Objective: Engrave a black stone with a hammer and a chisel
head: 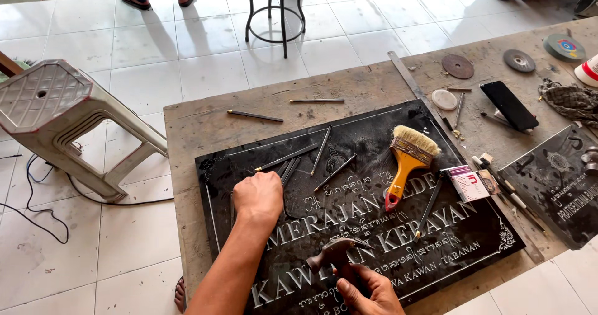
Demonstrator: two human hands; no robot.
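2 hands at work: left hand (258, 197) clenched, fist braced on black engraved stone slab (349, 165) lying flat on wooden worktop (205, 125); right hand (364, 293) at 6 o'clock gripping metal hammer (333, 253). Yellow-handled brush (408, 159) parked at 2 o'clock, chisels (293, 159) nearby.

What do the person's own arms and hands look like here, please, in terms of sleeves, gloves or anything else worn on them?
Both are bare. The left hand wears no glove, ring or watch, and its forearm shows no sleeve up to the frame edge. The right hand is likewise ungloved; only its wrist shows, without sleeve or band.
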